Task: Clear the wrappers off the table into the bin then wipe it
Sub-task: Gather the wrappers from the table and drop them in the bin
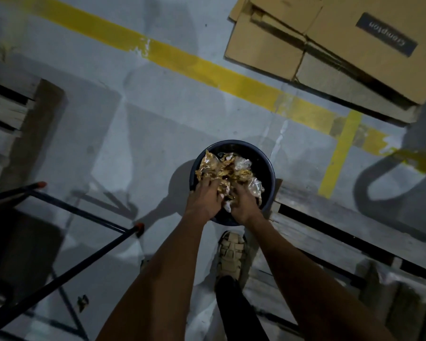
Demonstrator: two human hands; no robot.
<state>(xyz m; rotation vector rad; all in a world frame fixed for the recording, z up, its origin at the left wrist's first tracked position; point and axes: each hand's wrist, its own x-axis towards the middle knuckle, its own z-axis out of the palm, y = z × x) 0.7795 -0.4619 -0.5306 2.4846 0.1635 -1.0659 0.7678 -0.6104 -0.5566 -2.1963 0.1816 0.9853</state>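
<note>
Two hands [221, 196] hold crumpled golden wrappers [225, 169] over dark bin [268, 168].

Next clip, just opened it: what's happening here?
A person stands over a dark round bin on the floor, both hands down at its mouth. The left hand and right hand together grip a crumpled bundle of wrappers, gold and clear plastic, over the opening. The bundle is not yet released. No table or cloth is in view, so the wiping cannot be judged.

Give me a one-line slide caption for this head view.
Both hands, left hand and right hand, hold crumpled golden plastic wrappers over the round dark bin on the grey floor.
</note>
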